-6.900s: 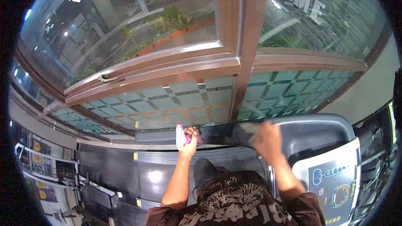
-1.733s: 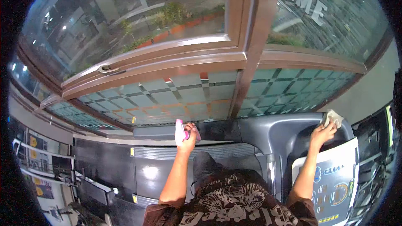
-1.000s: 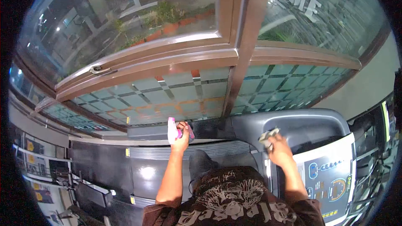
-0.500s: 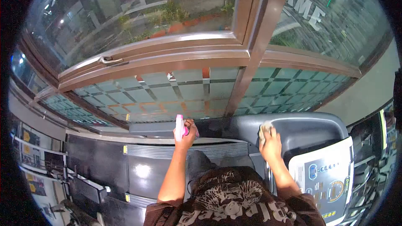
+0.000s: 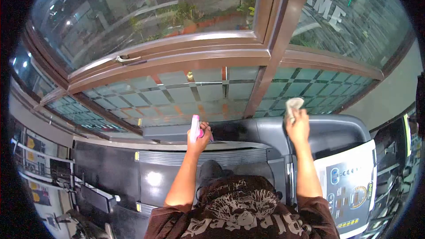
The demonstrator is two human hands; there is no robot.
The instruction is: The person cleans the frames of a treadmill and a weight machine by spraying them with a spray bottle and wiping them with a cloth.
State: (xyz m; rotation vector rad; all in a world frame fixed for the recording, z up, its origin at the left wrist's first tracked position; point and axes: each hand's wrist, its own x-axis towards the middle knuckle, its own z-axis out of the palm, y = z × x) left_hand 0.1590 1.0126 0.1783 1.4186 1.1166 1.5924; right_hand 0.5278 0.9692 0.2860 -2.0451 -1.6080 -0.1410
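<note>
Fingers of my left hand are wrapped round a pink and white spray bottle, held upright over the near edge of the window wall. My right hand grips a light-coloured cloth, raised above the dark moulded cover of the treadmill. The cloth overlaps the frosted lower pane in view; whether it touches the glass I cannot tell. To the right of that arm lies the white console panel.
Brown window frames with a metal handle span the front. A ribbed treadmill side rail runs across below. More gym equipment stands at the left, and further machines line the right edge.
My right hand has lifted the cloth up and to the right, off the dark cover. My left hand and the bottle have shifted slightly right; the view has moved a little too.
</note>
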